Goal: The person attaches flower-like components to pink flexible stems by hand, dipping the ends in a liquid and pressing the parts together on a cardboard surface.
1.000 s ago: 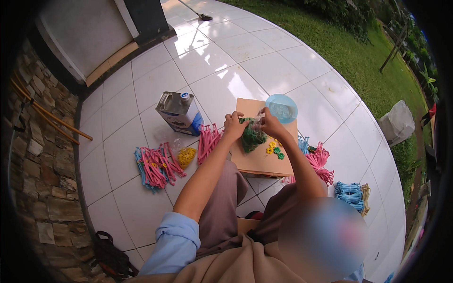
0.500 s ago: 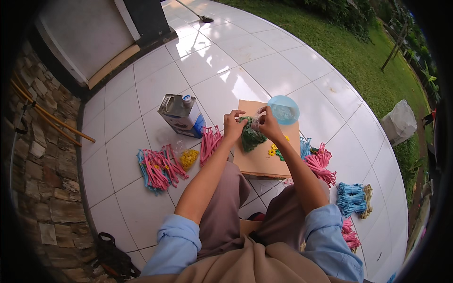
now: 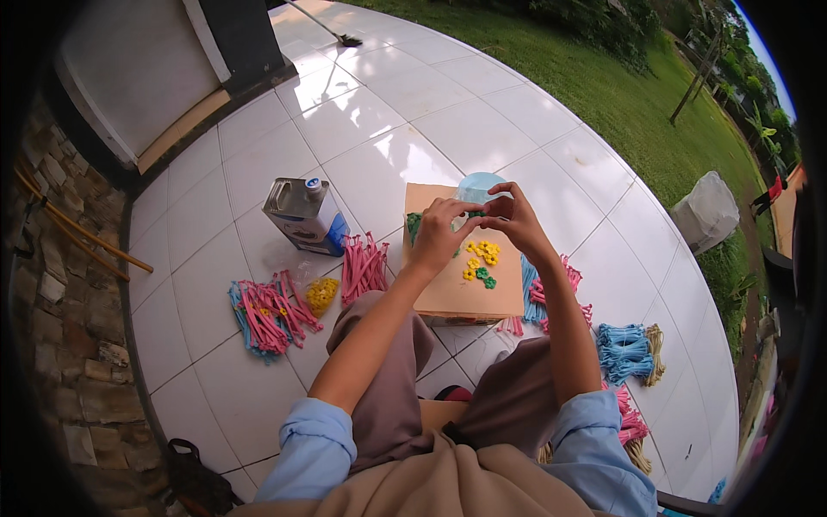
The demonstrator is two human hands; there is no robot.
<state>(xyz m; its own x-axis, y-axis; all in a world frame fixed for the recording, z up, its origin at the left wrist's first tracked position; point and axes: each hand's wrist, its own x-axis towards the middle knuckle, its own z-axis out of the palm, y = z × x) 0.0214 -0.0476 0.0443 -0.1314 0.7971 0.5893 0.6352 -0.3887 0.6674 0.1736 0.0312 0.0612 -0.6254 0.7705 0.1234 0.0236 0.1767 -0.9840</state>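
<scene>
My left hand (image 3: 443, 231) and my right hand (image 3: 517, 226) meet above a cardboard box (image 3: 431, 297). Their fingertips pinch small green flower-shaped pieces (image 3: 475, 214), partly hidden by the fingers. Beside my left hand, a bag of green pieces (image 3: 414, 226) lies on the cardboard, mostly covered by that hand. Under my right forearm side sit loose yellow flower pieces (image 3: 484, 251) and a few green flower pieces (image 3: 488, 280). Behind my hands a round light-blue plastic dish (image 3: 479, 184) rests at the far edge of the cardboard.
A metal can (image 3: 304, 220) stands left of the box. Near it lie pink strands (image 3: 365, 269), a bag of yellow pieces (image 3: 322, 295) and a pink-and-blue bundle (image 3: 269, 317). Blue bundles (image 3: 624, 351) and pink bundles (image 3: 631, 418) lie on the right. A white sack (image 3: 708, 214) stands by the grass.
The bag of green pieces was let go and now lies on the cardboard at the left. Both hands now hold small green pieces instead. The whole view has shifted slightly.
</scene>
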